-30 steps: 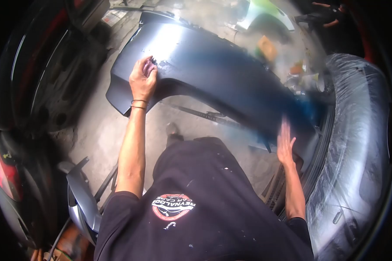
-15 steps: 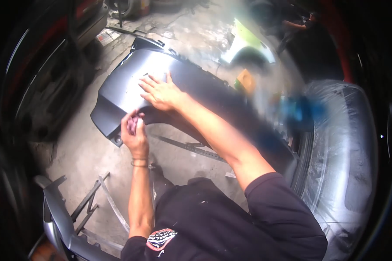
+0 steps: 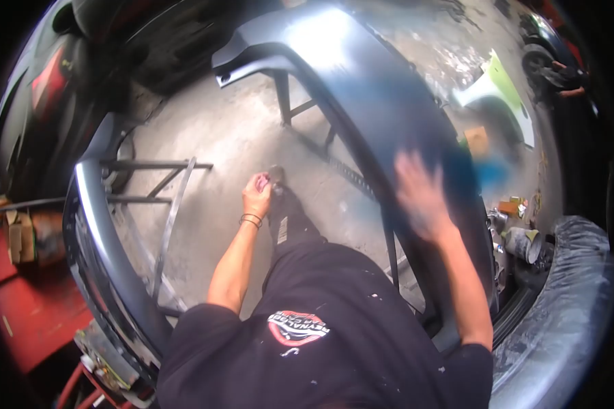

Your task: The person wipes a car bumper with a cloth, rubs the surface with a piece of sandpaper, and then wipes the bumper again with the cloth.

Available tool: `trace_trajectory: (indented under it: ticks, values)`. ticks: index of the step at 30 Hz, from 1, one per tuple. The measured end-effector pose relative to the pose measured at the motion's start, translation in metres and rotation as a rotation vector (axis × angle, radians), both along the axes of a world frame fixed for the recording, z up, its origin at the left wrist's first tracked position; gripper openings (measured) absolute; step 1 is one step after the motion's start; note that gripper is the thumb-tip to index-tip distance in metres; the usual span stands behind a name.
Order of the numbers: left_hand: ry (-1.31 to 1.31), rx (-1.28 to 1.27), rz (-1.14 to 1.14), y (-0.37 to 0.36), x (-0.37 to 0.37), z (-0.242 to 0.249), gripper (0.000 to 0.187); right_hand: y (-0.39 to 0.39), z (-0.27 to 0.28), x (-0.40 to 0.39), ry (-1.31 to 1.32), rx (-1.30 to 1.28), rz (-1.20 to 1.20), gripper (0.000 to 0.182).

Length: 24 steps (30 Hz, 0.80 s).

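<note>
A long dark grey car bumper (image 3: 361, 88) curves across the right half of the view, raised on a metal stand (image 3: 331, 163). Over its lower stretch lies my right hand (image 3: 421, 194), blurred by motion, with its fingers spread and its palm toward the painted surface. My left hand (image 3: 256, 199) is closed around a small crumpled pink cloth (image 3: 262, 182), of which only a bit shows. That hand is held in front of my body above the floor, apart from the bumper.
To the left, a second grey bumper (image 3: 95, 204) rests on another metal stand (image 3: 167, 232). A pale green fender (image 3: 501, 88) stands at the back right. Cans (image 3: 523, 244) and a plastic-covered part (image 3: 559, 320) are at the right. A cardboard box (image 3: 20, 236) sits on a red surface at the left.
My view has turned and shifted along the bumper. My right hand has moved from its far end down toward my side. My left hand, still closed on the cloth, has drawn away from the bumper's edge.
</note>
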State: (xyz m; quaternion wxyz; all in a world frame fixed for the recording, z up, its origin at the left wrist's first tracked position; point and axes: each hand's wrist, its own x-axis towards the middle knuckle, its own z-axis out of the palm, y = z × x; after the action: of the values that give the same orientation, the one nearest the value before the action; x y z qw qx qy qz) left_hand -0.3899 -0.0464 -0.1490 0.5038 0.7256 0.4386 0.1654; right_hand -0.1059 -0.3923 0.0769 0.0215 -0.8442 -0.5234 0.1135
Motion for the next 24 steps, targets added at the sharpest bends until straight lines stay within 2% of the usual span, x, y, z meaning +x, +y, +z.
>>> trace_trajectory:
  ticks: [1,2,3,4,5,7,8,10,12,13,15,16,17,18,20,22,23,24]
  values:
    - [0.106,0.055,-0.047,-0.009,-0.037,-0.041,0.029,-0.048,0.011,-0.02,0.02,-0.022,-0.03,0.068]
    - [0.338,0.077,-0.127,-0.019,-0.078,-0.073,0.032,-0.096,0.018,-0.041,0.06,-0.039,-0.076,0.068]
    - [0.567,0.098,-0.207,-0.032,-0.12,-0.094,0.037,-0.142,0.024,-0.062,0.096,-0.057,-0.124,0.068]
    - [0.686,0.077,-0.217,-0.056,-0.162,-0.099,0.043,-0.185,0.026,-0.083,0.091,-0.071,-0.136,0.068]
    - [0.761,0.093,-0.336,-0.067,-0.212,-0.122,0.045,-0.22,0.024,-0.1,0.082,-0.088,-0.146,0.068]
    - [0.934,-0.034,-0.344,-0.11,-0.261,-0.104,0.044,-0.275,0.018,-0.12,0.061,-0.081,-0.115,0.069]
    - [0.988,-0.127,-0.398,-0.126,-0.292,-0.113,0.043,-0.275,0.018,-0.112,0.059,-0.082,-0.102,0.069]
    - [0.988,-0.097,-0.345,-0.172,-0.312,-0.078,0.042,-0.259,0.021,-0.094,0.062,-0.102,-0.009,0.072]
    - [1.074,-0.254,-0.451,-0.193,-0.328,-0.075,0.041,-0.201,0.029,-0.055,0.07,-0.154,0.055,0.073]
    - [1.07,-0.261,-0.435,-0.203,-0.341,-0.086,0.041,-0.16,0.031,-0.031,0.078,-0.201,0.107,0.073]
    - [0.905,-0.214,-0.307,-0.221,-0.365,-0.114,0.038,-0.068,0.028,0.018,0.131,-0.201,0.155,0.073]
    - [0.903,-0.222,-0.288,-0.227,-0.37,-0.117,0.038,-0.021,0.022,0.042,0.09,-0.118,0.212,0.073]
    - [0.798,-0.259,-0.149,-0.231,-0.372,-0.12,0.038,0.025,0.015,0.064,0.05,-0.035,0.264,0.073]
    - [0.691,-0.295,-0.013,-0.234,-0.374,-0.122,0.037,0.073,0.005,0.084,-0.016,-0.066,0.294,0.072]
    - [0.712,-0.279,0.018,-0.234,-0.381,-0.127,0.036,0.168,-0.015,0.122,-0.096,-0.049,0.34,0.07]
    - [0.853,-0.248,-0.11,-0.23,-0.38,-0.105,0.037,0.261,-0.036,0.157,-0.145,0.008,0.363,0.068]
    - [0.854,-0.26,-0.108,-0.227,-0.372,-0.091,0.037,0.308,-0.046,0.17,-0.183,0.016,0.376,0.067]
    - [0.88,-0.357,-0.018,-0.224,-0.364,-0.073,0.038,0.355,-0.029,0.172,-0.125,-0.046,0.327,0.064]
